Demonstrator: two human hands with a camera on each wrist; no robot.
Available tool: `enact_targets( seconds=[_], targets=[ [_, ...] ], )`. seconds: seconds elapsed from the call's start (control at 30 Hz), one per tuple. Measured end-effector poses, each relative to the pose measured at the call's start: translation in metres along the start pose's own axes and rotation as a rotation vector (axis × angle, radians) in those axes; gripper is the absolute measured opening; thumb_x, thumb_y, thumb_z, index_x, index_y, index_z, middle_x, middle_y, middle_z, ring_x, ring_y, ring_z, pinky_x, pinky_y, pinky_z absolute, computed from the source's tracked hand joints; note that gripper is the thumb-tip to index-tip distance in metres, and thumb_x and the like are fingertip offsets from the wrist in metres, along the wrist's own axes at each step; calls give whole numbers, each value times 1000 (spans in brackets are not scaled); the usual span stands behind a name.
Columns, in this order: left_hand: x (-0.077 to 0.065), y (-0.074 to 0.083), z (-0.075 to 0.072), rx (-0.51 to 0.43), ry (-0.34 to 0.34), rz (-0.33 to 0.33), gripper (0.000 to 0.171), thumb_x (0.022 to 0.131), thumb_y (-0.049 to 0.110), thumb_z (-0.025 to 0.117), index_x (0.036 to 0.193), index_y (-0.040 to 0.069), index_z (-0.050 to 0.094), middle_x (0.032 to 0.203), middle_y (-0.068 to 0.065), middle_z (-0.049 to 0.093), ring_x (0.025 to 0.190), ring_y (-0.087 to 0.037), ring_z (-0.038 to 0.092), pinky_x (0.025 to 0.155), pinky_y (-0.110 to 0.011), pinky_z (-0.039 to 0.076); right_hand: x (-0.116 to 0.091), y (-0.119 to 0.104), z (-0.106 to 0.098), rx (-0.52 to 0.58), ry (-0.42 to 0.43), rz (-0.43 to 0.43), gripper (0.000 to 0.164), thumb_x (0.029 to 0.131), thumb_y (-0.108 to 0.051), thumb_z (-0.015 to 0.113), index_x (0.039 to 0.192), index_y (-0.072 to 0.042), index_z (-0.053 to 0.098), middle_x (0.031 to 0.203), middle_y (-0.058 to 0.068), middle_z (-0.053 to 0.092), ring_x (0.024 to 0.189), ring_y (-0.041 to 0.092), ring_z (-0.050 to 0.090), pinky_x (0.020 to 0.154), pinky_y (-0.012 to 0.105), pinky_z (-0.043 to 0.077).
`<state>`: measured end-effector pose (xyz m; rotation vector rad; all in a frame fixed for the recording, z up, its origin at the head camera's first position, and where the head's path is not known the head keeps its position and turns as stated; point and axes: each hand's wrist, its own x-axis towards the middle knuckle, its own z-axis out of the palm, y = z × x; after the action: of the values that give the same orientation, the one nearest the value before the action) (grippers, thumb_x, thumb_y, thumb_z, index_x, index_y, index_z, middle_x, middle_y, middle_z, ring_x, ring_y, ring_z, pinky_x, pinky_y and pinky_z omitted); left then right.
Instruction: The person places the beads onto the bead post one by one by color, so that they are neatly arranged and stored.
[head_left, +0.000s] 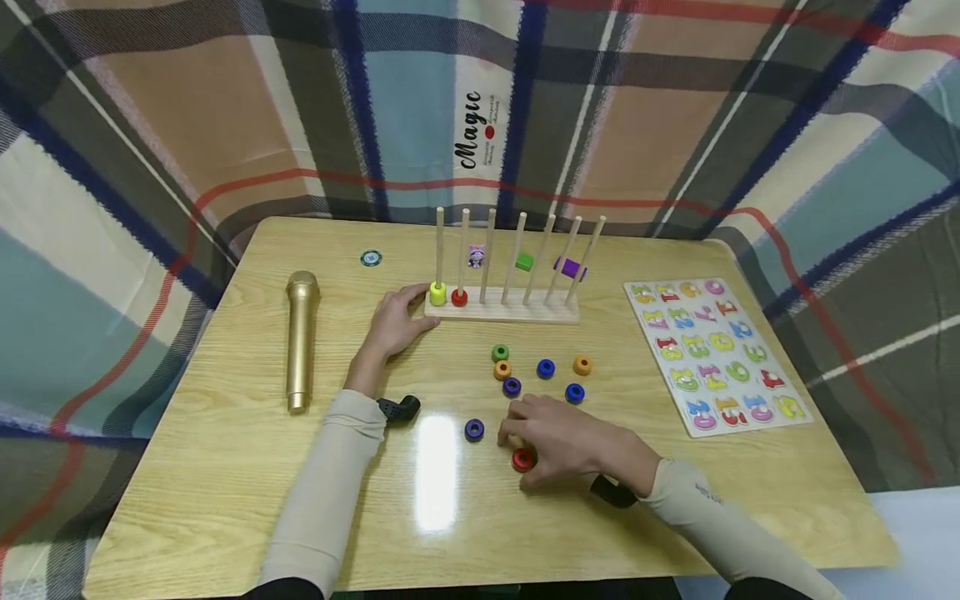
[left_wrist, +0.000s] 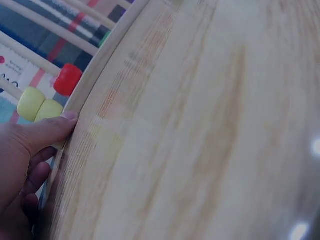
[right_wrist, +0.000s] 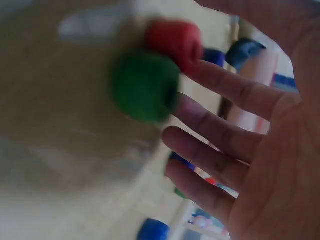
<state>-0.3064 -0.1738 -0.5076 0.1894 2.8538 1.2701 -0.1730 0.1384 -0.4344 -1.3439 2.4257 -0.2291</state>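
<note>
Far left, gold metallic cylinder (head_left: 302,342): lies apart, presumably out of the way.
Left hand (head_left: 396,323): thumb and fingers grip the end of a pale wooden seven-peg rack (head_left: 498,312), likely steadying it.
Rounded yellow beads (head_left: 437,293), glossy red bead (head_left: 459,297): threaded on the two leftmost pegs.
Right hand (head_left: 566,437): loosely extended fingers touch a ring-shaped red bead (head_left: 523,460) and green bead (right_wrist: 145,87), perhaps corralling them.

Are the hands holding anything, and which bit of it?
The left hand grips the peg rack by the left end of its base. The right hand is at a red ring and a green ring; I can't tell if it grips either.
</note>
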Motion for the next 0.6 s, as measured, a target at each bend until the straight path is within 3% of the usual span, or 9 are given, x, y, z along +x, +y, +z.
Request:
enact_targets(
  seconds=[0.13,0.3,0.43,0.6],
  targets=[
    [1,-1,-1,1,-2,-7,71,98,25,79,160,9,49,164,-17,49,146,-42,42,123,-59,31,-7,-1,10,-36,14,-27,34,83,-30,90,111,-21,75,100,-9,61,90,8,49,84,29,49],
    [2,-3,-3,9,-12,-9,72,98,27,79,161,10,48,165,-17,48,145,-42,42,122,-59,31,-3,-2,3,-67,81,-70,21,90,-26,87,106,-18,76,96,-7,63,85,7,53,81,28,51],
    [2,-3,-2,5,-5,-11,71,98,27,80,160,10,49,164,-16,49,143,-42,43,121,-59,32,8,3,-24,-12,225,-59,23,93,-19,85,112,-9,77,103,1,67,88,12,63,78,25,56],
    [2,-1,0,7,-6,-2,72,97,26,80,160,9,49,164,-17,49,144,-43,43,122,-59,31,36,15,-83,91,443,53,30,94,-7,82,122,-2,73,116,10,70,100,23,72,85,30,62]
  ],
)
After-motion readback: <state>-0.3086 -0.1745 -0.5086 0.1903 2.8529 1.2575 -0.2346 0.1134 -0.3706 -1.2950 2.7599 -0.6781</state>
